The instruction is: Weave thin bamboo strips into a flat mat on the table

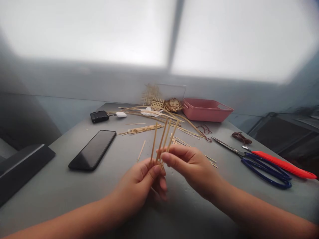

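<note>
Several thin bamboo strips [163, 139] stand upright and fan out slightly above my hands, over the table's middle. Their lower ends are pinched between the thumb and fingers of my left hand [143, 181], which hides the bottoms. My right hand [191, 164] is closed on the right-hand strips, thumb against fingertips, just above the left thumb. Behind the hands lies a bundle of similar loose strips [143, 129] on the grey table [104, 189]. More short strips [181, 142] lie partly behind my right hand, and a single strip [141, 151] rests left of the held ones.
A black phone [93, 151] lies at left, with a black power bank [99, 116] and white case [121, 115] beyond. Woven pieces [173, 104] and a pink basket [206, 114] stand at the back. Blue-handled scissors [264, 169] and a red-handled tool [284, 162] lie at right.
</note>
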`<state>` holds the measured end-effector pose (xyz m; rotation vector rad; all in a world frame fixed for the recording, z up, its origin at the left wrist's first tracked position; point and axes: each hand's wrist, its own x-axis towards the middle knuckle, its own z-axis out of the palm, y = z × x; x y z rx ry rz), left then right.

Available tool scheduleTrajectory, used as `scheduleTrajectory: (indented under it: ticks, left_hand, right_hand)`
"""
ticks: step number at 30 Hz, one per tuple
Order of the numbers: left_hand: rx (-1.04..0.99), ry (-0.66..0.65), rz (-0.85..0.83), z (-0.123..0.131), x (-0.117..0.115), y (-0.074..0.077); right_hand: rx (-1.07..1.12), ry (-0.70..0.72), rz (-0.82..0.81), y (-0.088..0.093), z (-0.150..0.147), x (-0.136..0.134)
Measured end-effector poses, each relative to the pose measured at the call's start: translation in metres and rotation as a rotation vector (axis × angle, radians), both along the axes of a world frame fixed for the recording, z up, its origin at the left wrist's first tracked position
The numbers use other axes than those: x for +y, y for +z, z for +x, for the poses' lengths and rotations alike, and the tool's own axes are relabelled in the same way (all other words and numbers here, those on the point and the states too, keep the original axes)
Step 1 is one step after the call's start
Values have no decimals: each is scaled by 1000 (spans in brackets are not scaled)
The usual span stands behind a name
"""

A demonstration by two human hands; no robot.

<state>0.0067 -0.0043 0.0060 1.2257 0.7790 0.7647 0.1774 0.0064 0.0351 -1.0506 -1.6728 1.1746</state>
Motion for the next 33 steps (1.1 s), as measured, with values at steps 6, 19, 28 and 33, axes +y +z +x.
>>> scheduleTrajectory:
  ticks: [6,19,28,33]
  left_hand:
    - [27,-82,-20,1,-2,-1]
    - [37,-108,34,-1,-2,-2]
    - [-57,-4,-116,0,0,1]
    - [-36,10,-146,0,-1,-3]
  right_hand:
    - [134,97,-225,-4,-3,-1]
    - [151,141,-361,-6,-5,0]
    - [-19,-19,-90,-1,-1,0]
    - [45,-81,-104,-3,-3,1]
